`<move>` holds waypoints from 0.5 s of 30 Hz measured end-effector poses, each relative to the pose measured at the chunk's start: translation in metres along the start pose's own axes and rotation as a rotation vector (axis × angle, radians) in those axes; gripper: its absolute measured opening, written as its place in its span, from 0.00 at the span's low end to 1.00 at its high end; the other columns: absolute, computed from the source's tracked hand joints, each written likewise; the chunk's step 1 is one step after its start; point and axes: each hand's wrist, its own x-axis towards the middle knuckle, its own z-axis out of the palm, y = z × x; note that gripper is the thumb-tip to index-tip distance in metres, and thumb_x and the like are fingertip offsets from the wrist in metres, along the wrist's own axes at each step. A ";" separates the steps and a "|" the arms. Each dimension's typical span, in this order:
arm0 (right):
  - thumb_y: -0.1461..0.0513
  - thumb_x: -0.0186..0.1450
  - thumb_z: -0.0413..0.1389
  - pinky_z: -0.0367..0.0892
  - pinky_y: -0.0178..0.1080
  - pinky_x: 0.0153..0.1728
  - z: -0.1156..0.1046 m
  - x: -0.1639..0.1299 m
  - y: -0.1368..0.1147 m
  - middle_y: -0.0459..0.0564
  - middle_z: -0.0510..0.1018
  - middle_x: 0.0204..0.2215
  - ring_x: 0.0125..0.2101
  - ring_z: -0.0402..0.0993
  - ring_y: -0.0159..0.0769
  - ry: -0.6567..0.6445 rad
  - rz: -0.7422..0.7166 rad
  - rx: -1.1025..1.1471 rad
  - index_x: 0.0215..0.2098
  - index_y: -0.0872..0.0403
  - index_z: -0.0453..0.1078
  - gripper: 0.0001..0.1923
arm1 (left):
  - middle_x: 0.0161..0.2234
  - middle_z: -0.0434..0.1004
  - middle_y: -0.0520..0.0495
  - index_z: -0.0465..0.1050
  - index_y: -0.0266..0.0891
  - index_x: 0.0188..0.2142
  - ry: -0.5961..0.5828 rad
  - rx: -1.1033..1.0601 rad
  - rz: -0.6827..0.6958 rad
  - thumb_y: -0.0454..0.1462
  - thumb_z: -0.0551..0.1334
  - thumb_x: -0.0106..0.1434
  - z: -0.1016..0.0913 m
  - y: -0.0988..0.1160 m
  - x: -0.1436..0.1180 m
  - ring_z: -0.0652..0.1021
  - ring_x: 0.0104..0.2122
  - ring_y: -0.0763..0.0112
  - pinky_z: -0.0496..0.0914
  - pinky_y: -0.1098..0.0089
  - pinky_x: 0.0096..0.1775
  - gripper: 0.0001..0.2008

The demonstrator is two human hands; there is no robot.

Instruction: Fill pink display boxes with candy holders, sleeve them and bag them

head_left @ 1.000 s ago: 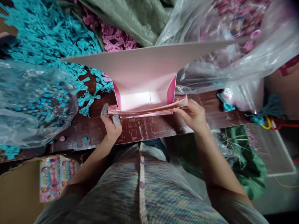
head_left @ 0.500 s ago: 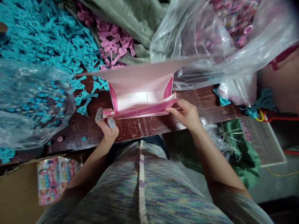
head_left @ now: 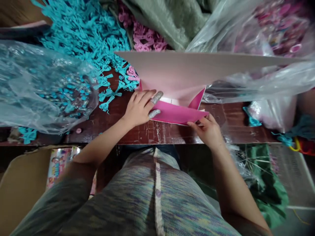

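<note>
A pink cardboard box (head_left: 177, 113) with an upright pale back panel lies on the table in front of me, its white inside partly showing. My left hand (head_left: 140, 108) reaches over its left end, fingers bent around the front panel and covering that corner. Two of those fingertips are wrapped in silvery tape. At the opposite corner, my right hand (head_left: 206, 129) pinches the front panel between thumb and fingers. The front panel leans slightly inward.
Blue plastic pieces (head_left: 83, 32) are heaped at the back left, beside pink plastic pieces (head_left: 147, 37). Clear bags of small parts stand left (head_left: 49, 88) and right (head_left: 275, 39). Below the table edge are an open carton (head_left: 24, 180) and a green sack (head_left: 268, 186).
My left hand has gone from beneath the box's left end to over its front panel. The loose front flaps now sit together as one panel. My right hand stays at the right corner.
</note>
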 end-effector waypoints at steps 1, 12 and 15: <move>0.46 0.72 0.60 0.76 0.42 0.32 0.003 -0.002 0.001 0.52 0.77 0.33 0.34 0.75 0.41 0.022 0.002 -0.005 0.36 0.51 0.79 0.18 | 0.64 0.74 0.35 0.71 0.44 0.68 -0.069 0.012 -0.003 0.63 0.56 0.72 0.002 -0.004 0.012 0.75 0.62 0.44 0.63 0.47 0.66 0.37; 0.53 0.74 0.60 0.65 0.61 0.67 0.009 0.040 -0.036 0.59 0.76 0.63 0.66 0.69 0.54 0.381 -0.151 -0.151 0.63 0.47 0.72 0.21 | 0.63 0.75 0.26 0.74 0.33 0.64 0.006 0.039 -0.181 0.74 0.59 0.58 0.018 0.001 0.041 0.74 0.62 0.34 0.68 0.45 0.61 0.54; 0.49 0.76 0.56 0.68 0.59 0.62 0.016 0.084 -0.035 0.58 0.81 0.57 0.60 0.75 0.55 0.135 -0.195 -0.260 0.60 0.49 0.75 0.21 | 0.60 0.75 0.27 0.78 0.35 0.58 0.123 -0.133 -0.253 0.75 0.64 0.52 0.018 -0.009 0.037 0.72 0.63 0.33 0.64 0.41 0.66 0.53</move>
